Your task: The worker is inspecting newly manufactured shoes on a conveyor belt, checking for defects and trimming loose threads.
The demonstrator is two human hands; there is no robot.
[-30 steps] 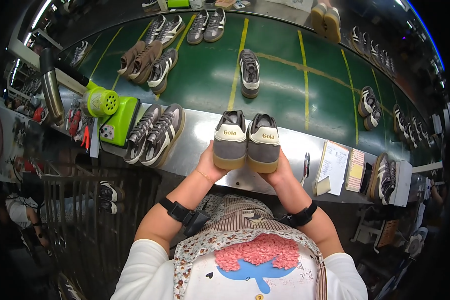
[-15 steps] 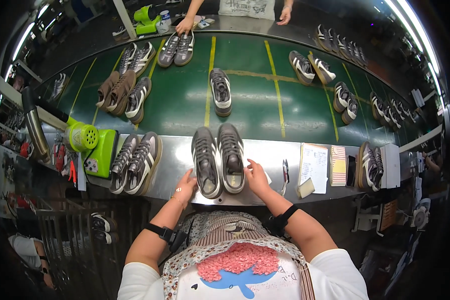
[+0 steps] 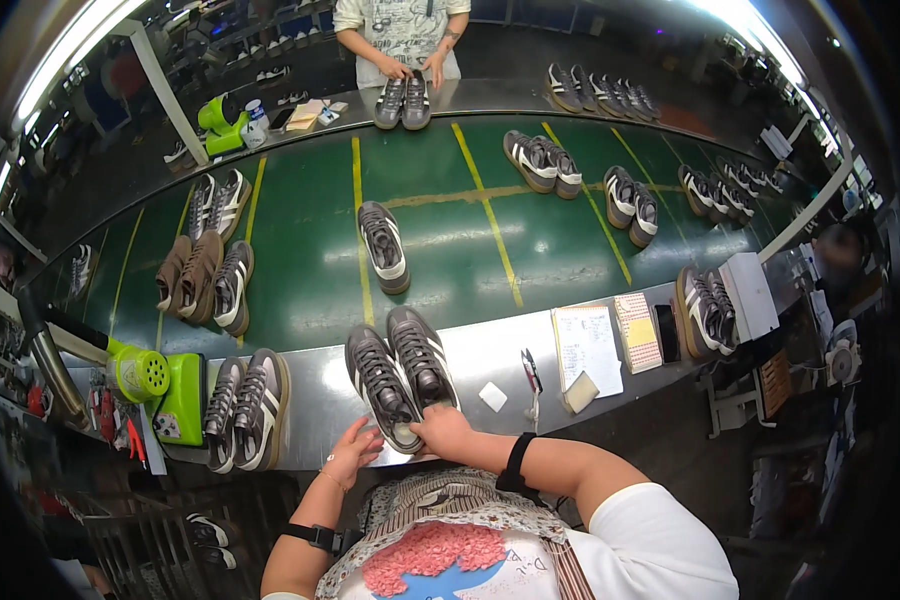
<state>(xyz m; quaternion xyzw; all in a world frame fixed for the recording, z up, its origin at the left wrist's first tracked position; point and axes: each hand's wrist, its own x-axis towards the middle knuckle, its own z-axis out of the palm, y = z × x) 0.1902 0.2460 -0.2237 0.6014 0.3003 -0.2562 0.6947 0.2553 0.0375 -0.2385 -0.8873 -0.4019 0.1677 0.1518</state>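
A pair of dark grey sneakers with white stripes stands in front of me on the metal bench, toes away from me: the left sneaker (image 3: 376, 372) and the right sneaker (image 3: 417, 352). My right hand (image 3: 444, 432) is closed at their heels, thumb and fingers at the collar edges where the two shoes meet. It covers most of the right shoe's heel. Beside the left shoe's heel is my left hand (image 3: 352, 452), open, its fingers spread and holding nothing.
Another sneaker pair (image 3: 248, 412) stands left, by a green machine (image 3: 182, 400). To the right lie a white square (image 3: 492, 396), thread snips (image 3: 531, 372), a notebook (image 3: 586, 345) and more sneakers (image 3: 705, 312). A green belt (image 3: 440, 260) carries several shoes; across it, a person's hands (image 3: 415, 68) hold sneakers.
My right hand has come in from beside the right shoe onto the heels. The view has shifted. Across the belt, the person's pair has moved from the belt to the far bench.
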